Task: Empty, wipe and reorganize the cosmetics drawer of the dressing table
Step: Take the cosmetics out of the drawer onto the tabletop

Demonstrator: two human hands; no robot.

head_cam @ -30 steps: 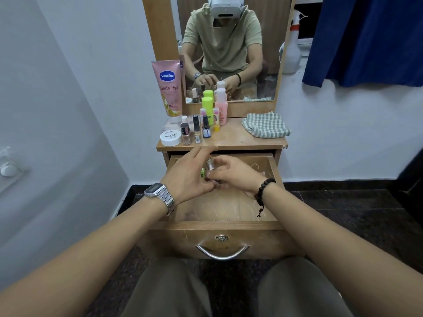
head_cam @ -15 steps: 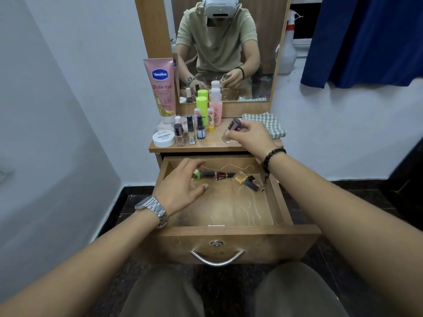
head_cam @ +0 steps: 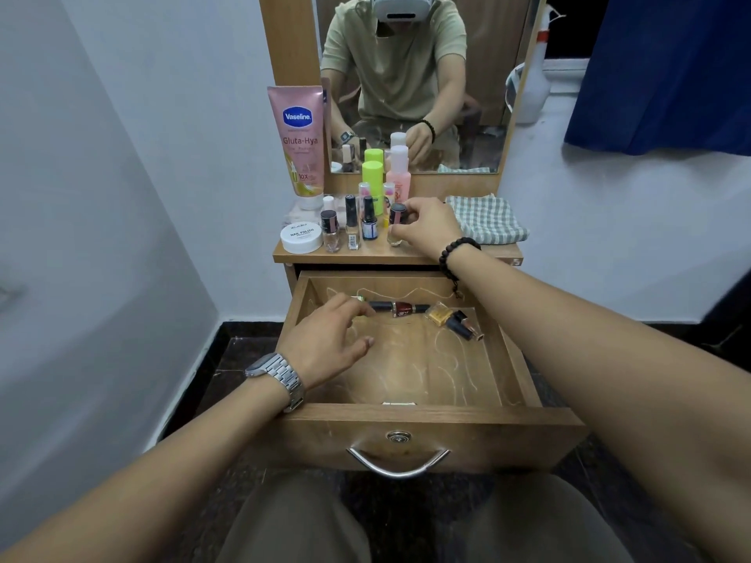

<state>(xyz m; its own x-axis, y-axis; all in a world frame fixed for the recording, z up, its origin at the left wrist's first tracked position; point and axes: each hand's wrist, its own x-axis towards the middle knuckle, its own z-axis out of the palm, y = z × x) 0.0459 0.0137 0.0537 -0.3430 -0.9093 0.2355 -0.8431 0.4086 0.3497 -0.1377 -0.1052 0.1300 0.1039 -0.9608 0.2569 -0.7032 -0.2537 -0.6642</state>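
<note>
Upright, the clear bottle (head_cam: 396,225) stands in the right hand's (head_cam: 428,225) grip.

A home bedroom or dressing corner: a small wooden dressing table with a tall framed mirror (head_cam: 410,87) stands against a plain white wall (head_cam: 142,136). Its surface (head_cam: 406,253) carries a pink lotion tube (head_cam: 298,142), nail polish bottles (head_cam: 351,223) and a folded checked cloth (head_cam: 487,219); a blue curtain (head_cam: 666,71) hangs at the right.
</note>
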